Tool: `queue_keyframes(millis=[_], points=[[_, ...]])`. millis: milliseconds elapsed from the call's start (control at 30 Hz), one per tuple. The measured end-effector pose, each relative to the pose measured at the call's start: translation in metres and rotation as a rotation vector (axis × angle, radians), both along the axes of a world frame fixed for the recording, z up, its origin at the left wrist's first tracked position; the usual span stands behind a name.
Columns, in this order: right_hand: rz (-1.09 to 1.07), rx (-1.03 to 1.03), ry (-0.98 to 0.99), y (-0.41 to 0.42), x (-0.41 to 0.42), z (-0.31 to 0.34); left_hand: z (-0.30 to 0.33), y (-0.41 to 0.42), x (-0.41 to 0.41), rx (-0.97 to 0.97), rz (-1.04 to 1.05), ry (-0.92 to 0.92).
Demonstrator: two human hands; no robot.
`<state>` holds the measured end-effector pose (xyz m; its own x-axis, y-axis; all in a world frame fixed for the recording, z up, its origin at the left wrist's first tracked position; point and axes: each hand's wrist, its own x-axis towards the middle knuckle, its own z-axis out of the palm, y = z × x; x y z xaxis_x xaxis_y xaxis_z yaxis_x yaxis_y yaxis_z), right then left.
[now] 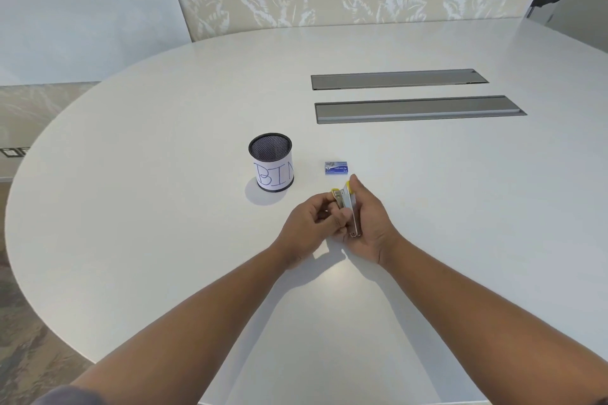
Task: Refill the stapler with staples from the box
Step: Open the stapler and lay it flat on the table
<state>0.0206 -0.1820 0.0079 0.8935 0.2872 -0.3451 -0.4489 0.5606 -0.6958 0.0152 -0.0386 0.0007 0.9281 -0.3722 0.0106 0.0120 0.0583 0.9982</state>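
Visibly metal, yellow-tipped stapler point(348, 207), opened.

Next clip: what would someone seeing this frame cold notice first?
Two bare hands meet at the centre of the round white table, the left hand and right hand together gripping a small silver stapler with yellow tips. Just beyond lie a small blue staple box and, left of it, a black mesh cup labelled BIN.

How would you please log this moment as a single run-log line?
stapler: hinged open, held by both hands | left hand: grips | right hand: grips | staple box: closed on table | refill: not started
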Motion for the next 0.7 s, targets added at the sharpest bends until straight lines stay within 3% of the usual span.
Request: queue_keyframes(millis=[200,367,700], points=[[0.055,0.188,0.115,-0.0067,-0.0019,-0.0004,-0.0011,-0.0015,-0.0029,0.187,-0.058,-0.084],[0.043,0.271,0.137,-0.0064,-0.0014,0.0021,-0.0014,-0.0009,-0.0041,0.229,-0.039,-0.112],[0.067,0.252,0.137,-0.0078,-0.0010,-0.0004,0.0000,-0.0001,-0.0050,0.235,-0.041,-0.101]])
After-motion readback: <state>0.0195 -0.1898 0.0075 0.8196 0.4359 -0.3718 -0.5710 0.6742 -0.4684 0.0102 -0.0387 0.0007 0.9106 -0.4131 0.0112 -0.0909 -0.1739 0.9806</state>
